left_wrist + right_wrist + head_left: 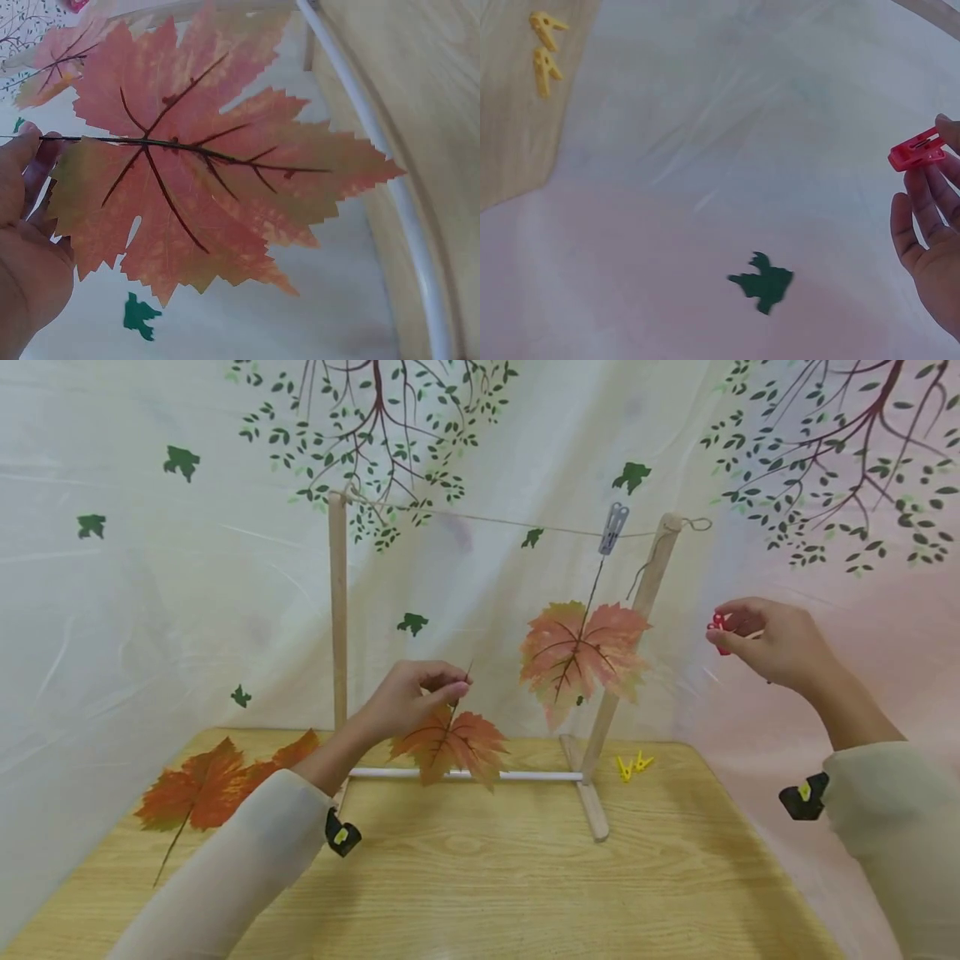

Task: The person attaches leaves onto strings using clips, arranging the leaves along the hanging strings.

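Note:
My left hand (pixel 420 697) pinches the thin stem of an orange-red artificial leaf (pixel 195 157) between thumb and fingertips, and the leaf hangs below the fingers, in front of the wooden frame. Out to the right, above table height, my right hand (pixel 783 639) holds a small red clothespin (pixel 919 150) between thumb and fingers. A second leaf (pixel 581 652) hangs by its stem from a grey clothespin (pixel 612 529), which grips the string (pixel 487 518) near the right post. The left hand is below the string; the right hand is beyond the right post.
Wooden posts (pixel 339 610) joined by a white bar (pixel 540 776) stand on the wood-grain table (pixel 465 893). More orange leaves (pixel 198 785) lie at the table's left, partly behind the left forearm. Two yellow clothespins (pixel 633 766) lie by the right foot. A printed curtain (pixel 255 568) hangs behind.

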Action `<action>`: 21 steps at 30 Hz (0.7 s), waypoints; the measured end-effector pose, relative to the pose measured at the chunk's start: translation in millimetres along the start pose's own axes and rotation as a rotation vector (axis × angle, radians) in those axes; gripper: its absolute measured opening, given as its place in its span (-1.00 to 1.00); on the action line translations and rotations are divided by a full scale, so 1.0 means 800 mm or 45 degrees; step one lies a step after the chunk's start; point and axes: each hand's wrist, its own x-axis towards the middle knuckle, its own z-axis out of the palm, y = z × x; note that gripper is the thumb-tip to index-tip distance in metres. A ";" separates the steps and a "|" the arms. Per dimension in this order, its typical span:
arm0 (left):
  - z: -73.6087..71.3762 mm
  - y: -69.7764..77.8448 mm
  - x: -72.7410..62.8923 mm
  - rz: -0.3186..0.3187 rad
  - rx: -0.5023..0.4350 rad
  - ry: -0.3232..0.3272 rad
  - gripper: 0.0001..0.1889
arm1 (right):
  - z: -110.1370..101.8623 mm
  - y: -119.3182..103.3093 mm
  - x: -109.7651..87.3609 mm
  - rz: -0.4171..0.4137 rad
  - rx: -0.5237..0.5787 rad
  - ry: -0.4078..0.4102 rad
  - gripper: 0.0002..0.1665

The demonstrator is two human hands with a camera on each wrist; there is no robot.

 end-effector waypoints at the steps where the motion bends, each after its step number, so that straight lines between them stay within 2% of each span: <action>1: 0.000 0.002 0.003 0.009 0.000 0.000 -0.84 | -0.005 -0.003 0.002 -0.002 -0.013 0.009 -0.23; 13: 0.000 0.026 0.043 0.117 0.046 -0.033 -0.83 | -0.063 -0.044 0.025 -0.046 -0.095 0.108 -0.28; 21: -0.004 0.040 0.066 0.169 0.075 -0.030 -0.84 | -0.087 -0.071 0.030 -0.083 -0.127 0.181 -0.30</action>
